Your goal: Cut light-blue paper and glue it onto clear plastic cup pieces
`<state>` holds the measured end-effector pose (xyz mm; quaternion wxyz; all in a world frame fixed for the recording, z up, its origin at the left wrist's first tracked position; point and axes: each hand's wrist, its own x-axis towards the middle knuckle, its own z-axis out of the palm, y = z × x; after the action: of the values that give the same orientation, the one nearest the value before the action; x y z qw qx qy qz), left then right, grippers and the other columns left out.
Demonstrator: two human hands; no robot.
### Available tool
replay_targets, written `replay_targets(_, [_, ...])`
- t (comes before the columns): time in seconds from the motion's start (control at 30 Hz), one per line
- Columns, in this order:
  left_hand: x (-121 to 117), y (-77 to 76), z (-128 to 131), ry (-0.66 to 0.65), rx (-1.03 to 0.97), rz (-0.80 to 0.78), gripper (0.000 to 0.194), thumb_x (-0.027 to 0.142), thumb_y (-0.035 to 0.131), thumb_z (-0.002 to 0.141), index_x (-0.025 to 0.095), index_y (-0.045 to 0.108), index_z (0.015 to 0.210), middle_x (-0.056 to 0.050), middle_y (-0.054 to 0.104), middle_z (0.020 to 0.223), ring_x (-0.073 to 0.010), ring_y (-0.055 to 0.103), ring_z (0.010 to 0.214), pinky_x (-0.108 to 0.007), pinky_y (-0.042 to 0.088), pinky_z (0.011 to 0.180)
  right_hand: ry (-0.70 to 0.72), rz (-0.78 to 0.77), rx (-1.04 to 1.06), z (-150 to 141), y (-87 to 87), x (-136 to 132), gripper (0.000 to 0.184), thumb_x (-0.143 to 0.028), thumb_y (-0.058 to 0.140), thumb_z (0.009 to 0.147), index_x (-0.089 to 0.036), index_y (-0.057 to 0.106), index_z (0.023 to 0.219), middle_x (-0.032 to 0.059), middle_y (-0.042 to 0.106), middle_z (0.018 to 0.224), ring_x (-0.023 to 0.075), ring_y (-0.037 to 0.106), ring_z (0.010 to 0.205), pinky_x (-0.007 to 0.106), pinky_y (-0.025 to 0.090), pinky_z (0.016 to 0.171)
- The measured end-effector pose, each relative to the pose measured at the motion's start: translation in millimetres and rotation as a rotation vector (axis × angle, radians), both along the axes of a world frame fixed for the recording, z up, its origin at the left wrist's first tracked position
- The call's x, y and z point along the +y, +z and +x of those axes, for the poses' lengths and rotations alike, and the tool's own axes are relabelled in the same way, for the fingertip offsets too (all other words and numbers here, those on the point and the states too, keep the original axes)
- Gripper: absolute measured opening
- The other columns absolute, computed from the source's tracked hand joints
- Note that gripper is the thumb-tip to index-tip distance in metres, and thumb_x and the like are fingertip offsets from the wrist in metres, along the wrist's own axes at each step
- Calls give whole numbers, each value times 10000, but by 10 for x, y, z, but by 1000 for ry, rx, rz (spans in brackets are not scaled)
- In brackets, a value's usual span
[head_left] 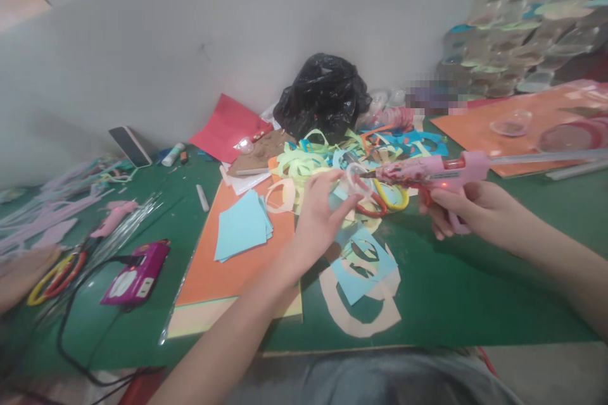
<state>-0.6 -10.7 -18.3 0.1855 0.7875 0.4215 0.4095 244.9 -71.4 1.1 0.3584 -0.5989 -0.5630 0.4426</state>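
My left hand (325,205) pinches a small clear plastic cup (358,181) above the middle of the table. In my right hand (458,205) is a pink glue gun (439,172), its small red light lit and my fingers around the handle and trigger. The gun's nozzle points left and meets the cup's rim or lies just beside it; I cannot tell which. Behind and below the cup lie scissors (398,198) with red and yellow handles. A blue paper sheet with cut-out holes (354,288) rests on the table under my hands.
A stack of light blue paper squares (242,226) lies on orange sheets (204,278). Paper scraps (304,161) pile before a black plastic bag (323,95). A purple power strip (137,275) with a black cord sits left, near another person's hand (23,275). Clear cups (513,44) stand stacked at right.
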Motion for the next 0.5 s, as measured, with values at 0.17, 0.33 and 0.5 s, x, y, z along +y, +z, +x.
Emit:
replay_targets(0.17, [5,99,-7,77,-175,-59,331,492,631,903,261,558,1129,-66,634,1226,-227,582,1188,-421,450,1027,-213,57,-220,90,9,22,820,-973,449,641,-171,611,589,77,621,587,129,482,517,282,413,544])
replay_targets(0.33, [19,152,-18,69,-274,-76,290,470,615,917,275,548,1120,-60,636,1223,-215,598,1169,-418,467,1016,-379,99,-262,165,-8,48,653,-824,453,772,-193,615,713,62,636,660,168,530,608,307,419,625])
replay_targets(0.5, [51,156,-58,69,-358,-104,297,480,620,914,272,545,1113,-60,638,1222,-209,602,1172,-418,469,1029,-493,121,-490,327,-26,80,488,-604,478,899,-203,534,627,67,586,689,202,534,693,345,371,715])
